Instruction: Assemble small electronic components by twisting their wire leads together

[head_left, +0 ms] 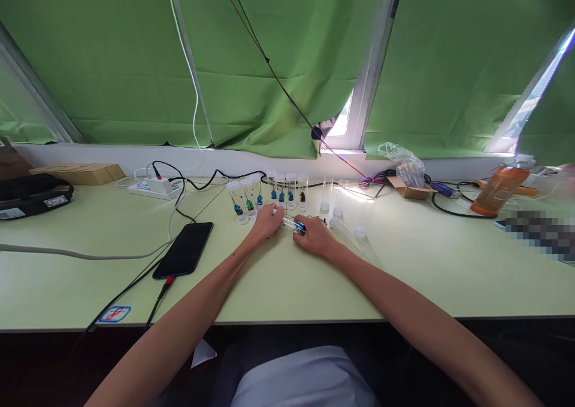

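Note:
Both hands meet over the middle of the table. Pinched in my left hand (268, 221) is one end of a clear tube (288, 221) that lies sideways between the hands. My right hand (315, 236) closes on a small blue and black part (299, 227) at the tube's other end. Whether that part sits inside the tube I cannot tell. Just behind my left hand stand several upright clear tubes with blue pieces (281, 196) in them, one with a green piece (250, 204) and one with a black piece (302, 197). A clear tube (348, 233) lies beside my right hand.
More clear tubes with white caps (338, 211) stand right of centre. A phone (185, 249) on a cable lies at left, near a power strip (155, 187). Farther right are a small cardboard box (411, 188) and an orange bottle (501, 188). Cables run along the wall.

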Available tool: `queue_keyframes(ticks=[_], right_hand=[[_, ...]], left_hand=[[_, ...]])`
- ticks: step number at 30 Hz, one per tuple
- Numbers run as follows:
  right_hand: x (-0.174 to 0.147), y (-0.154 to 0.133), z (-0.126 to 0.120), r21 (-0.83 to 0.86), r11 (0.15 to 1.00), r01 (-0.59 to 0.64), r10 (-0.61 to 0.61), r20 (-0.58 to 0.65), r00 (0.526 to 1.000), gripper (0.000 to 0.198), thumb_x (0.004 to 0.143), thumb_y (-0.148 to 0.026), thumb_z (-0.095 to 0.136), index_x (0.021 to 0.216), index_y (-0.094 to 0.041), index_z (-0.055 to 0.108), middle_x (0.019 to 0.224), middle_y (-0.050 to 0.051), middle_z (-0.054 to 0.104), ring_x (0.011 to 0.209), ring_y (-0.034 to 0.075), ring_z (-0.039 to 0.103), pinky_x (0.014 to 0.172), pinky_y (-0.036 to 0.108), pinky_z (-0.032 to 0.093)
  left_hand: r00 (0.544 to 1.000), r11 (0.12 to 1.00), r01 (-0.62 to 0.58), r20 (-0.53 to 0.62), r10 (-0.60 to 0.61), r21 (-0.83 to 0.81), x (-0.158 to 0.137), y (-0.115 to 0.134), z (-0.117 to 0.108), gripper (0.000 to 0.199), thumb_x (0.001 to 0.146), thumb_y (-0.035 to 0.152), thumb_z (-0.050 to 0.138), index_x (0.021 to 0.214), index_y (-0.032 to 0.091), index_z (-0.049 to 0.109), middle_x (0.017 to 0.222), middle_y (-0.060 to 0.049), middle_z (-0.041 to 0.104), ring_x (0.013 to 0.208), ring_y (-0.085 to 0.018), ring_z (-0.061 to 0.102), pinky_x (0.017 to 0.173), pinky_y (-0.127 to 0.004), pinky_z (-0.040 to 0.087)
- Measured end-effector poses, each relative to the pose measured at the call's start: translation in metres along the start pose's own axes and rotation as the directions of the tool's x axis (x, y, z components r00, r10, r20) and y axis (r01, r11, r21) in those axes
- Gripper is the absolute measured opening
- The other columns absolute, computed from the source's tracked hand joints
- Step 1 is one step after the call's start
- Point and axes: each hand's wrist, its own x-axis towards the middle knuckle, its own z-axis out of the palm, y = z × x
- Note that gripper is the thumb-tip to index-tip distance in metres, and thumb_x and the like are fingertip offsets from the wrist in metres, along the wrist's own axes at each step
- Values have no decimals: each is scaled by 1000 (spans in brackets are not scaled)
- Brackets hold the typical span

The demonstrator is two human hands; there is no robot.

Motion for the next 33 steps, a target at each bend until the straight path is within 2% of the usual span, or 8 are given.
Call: queue_keyframes(ticks=[3, 8, 14, 23, 29, 33], right_hand=[[-1, -1, -2, -57, 998, 9, -8, 11, 1000, 30, 76, -25, 52, 103, -21, 63, 76, 3, 67, 69, 19, 57, 63, 26, 33], [0, 0, -5, -151, 989, 5, 0, 33, 999, 27, 79, -25, 50, 103, -22, 62, 79, 4, 67, 70, 19, 58, 62, 27, 30], [0, 1, -8, -216, 976, 16, -7, 40, 999, 22, 81, -25, 50, 99, -21, 61, 82, 6, 67, 70, 20, 56, 61, 27, 26], [2, 1, -9, -196, 981, 9, -5, 20, 1000, 25, 80, -23, 52, 103, -22, 61, 85, 6, 68, 72, 20, 57, 62, 28, 26], [3, 3, -7, -169, 985, 15, -16, -4, 1000, 27, 78, -21, 52, 104, -23, 62, 86, 5, 68, 72, 20, 57, 62, 28, 26], [2, 4, -8, -144, 989, 7, -9, -13, 1000, 27, 77, -22, 52, 102, -23, 62, 84, 5, 68, 71, 19, 56, 62, 28, 27]], left_hand=[[1000, 999, -16, -9, 16, 31, -1, 2, -1, 21, 78, 27, 43, 58, 22, 40, 38, 4, 42, 28, -12, 37, 39, -26, 30], [999, 999, -41, -5, 41, 2, -2, 0, 1, 19, 78, 27, 44, 60, 21, 44, 45, 3, 49, 29, -11, 40, 39, -25, 32], [1000, 996, 2, 11, -1, -86, -3, -2, 5, 18, 79, 30, 46, 65, 20, 51, 55, 1, 54, 32, -9, 40, 35, -24, 29], [1000, 994, 11, 15, -9, -106, 1, -8, 5, 18, 77, 30, 48, 65, 19, 55, 50, 1, 55, 33, -10, 42, 37, -24, 35], [997, 978, 48, 63, -36, -202, 4, -10, 6, 22, 78, 36, 53, 63, 19, 55, 49, 0, 55, 32, -9, 41, 35, -23, 33], [997, 974, 42, 73, -26, -224, 0, -5, 7, 19, 78, 32, 51, 64, 20, 51, 44, 4, 47, 31, -9, 37, 33, -23, 30]])
